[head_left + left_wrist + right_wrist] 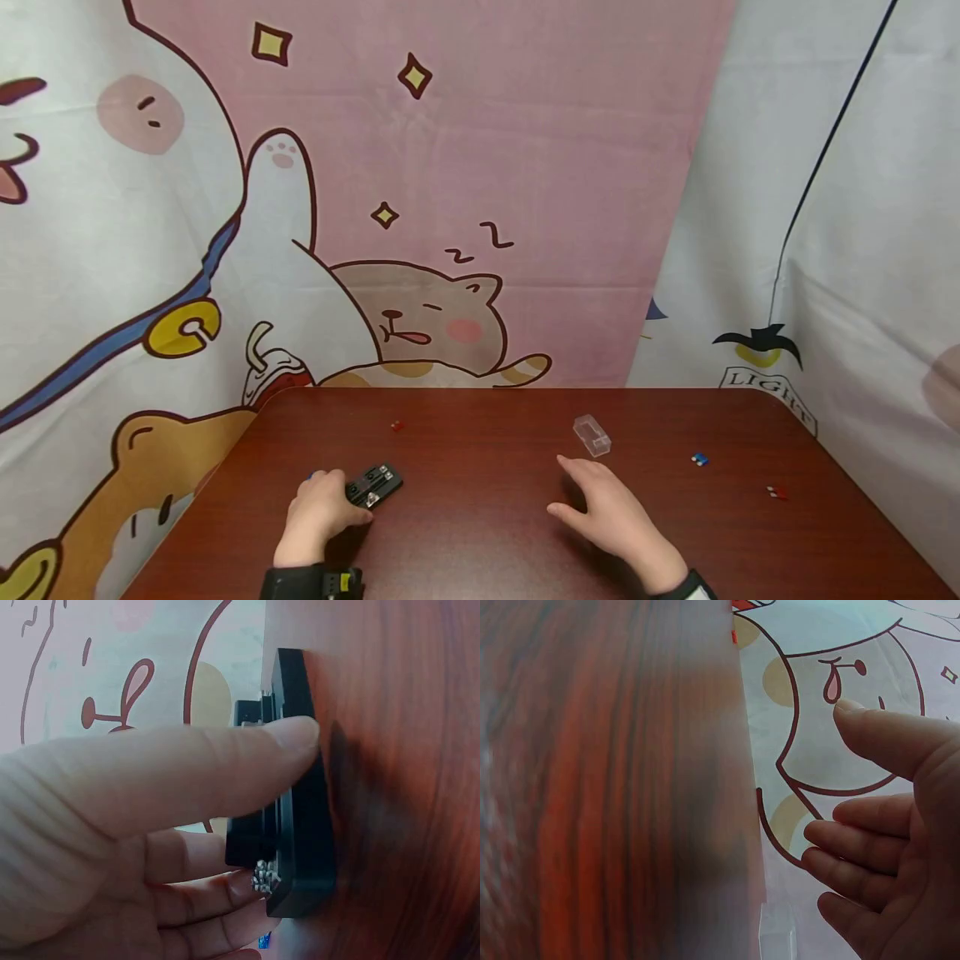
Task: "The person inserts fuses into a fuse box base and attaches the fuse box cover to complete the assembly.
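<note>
On the left of the table, my left hand [318, 507] grips a flat black rectangular case [375, 485] with raised dark parts and small silvery pieces on top. In the left wrist view the thumb lies across the near side of the case [304, 825], and the other fingers bend behind it. Clustered silvery bits [264, 876] show at one end; what they are is unclear. My right hand [603, 508] hovers over the table right of centre, fingers extended and thumb apart, holding nothing. Just beyond it lies a small clear plastic box [592, 436].
A tiny red piece [397, 426] lies at the back left of the brown table [480, 533]. Towards the right are a small blue-and-white piece [700, 459] and a red-and-white piece [777, 492]. Something blue [264, 940] peeks out behind the left fingers. A printed cloth [570, 183] hangs behind.
</note>
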`<action>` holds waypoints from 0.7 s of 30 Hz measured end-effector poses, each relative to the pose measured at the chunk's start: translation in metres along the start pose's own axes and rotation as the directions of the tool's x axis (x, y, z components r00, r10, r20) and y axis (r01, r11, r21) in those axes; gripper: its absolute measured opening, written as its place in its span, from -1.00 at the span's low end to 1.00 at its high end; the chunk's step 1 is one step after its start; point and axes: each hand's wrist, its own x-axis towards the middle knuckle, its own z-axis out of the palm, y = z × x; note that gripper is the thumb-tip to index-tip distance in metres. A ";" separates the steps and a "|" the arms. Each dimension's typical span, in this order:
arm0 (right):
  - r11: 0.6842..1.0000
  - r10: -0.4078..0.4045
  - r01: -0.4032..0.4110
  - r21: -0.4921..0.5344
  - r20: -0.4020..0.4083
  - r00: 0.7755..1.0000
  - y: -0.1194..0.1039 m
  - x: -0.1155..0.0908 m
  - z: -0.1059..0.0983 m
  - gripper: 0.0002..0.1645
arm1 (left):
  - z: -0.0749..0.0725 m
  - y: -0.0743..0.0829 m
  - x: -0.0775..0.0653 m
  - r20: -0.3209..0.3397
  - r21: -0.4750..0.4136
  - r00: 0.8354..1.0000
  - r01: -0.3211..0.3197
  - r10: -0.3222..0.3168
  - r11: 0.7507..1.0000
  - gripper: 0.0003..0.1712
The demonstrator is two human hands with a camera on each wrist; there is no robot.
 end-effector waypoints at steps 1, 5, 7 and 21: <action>1.000 -0.005 0.005 0.003 0.005 1.000 0.000 0.000 0.001 -0.21 | 0.000 -0.001 0.000 -0.002 0.001 1.000 -0.004 0.004 1.000 -0.28; 0.999 -0.032 0.032 0.010 0.008 0.999 -0.002 0.000 0.003 -0.20 | 0.001 -0.002 -0.001 -0.011 -0.002 1.000 -0.009 0.009 1.000 -0.34; 0.999 -0.046 0.046 0.012 0.005 0.999 -0.002 -0.001 0.003 -0.21 | 0.002 -0.002 -0.001 -0.015 -0.008 1.000 -0.006 0.006 1.000 -0.37; 0.991 -0.131 0.130 0.011 0.047 0.990 -0.021 0.012 0.011 -0.21 | 0.001 -0.002 0.001 -0.017 -0.017 1.000 -0.002 0.001 1.000 -0.43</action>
